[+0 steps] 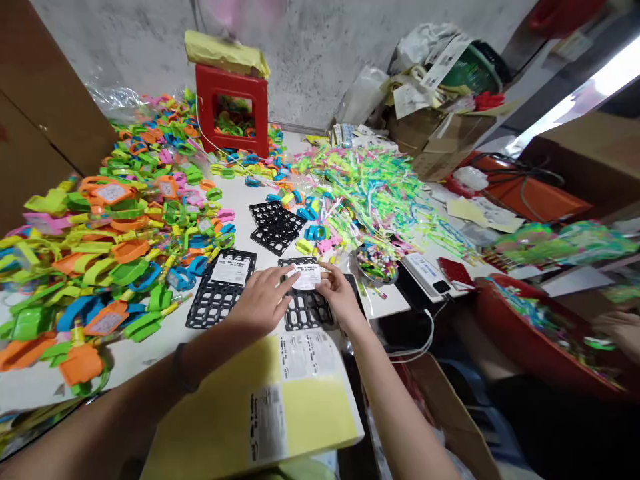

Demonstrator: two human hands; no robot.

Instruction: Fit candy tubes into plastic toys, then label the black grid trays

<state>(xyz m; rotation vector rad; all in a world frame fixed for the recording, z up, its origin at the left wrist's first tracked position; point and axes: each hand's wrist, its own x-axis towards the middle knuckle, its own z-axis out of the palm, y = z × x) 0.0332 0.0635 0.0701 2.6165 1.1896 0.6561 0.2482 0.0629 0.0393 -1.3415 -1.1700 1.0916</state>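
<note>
My right hand (pixel 341 297) pinches the right edge of a white printed label (pixel 306 276). The label lies over the upper part of a black plastic grid panel (pixel 309 313). My left hand (pixel 261 298) has its fingers stretched out, their tips at the label's left edge. Just left of it lies another black grid panel (pixel 213 303) bearing a white label (pixel 230 271). Two more black grid pieces (pixel 278 230) overlap farther back. In front of me are yellow backing sheets (pixel 320 407) with several white printed labels on them.
Colourful plastic toy pieces (pixel 125 253) are heaped on the left around a red stool (pixel 233 77). Green and pink thin pieces (pixel 370 187) pile up behind. A bowl of beads (pixel 376 261), a power bank (pixel 425 273) and a red basin (pixel 520 333) stand right, near another person's hand (pixel 620 330).
</note>
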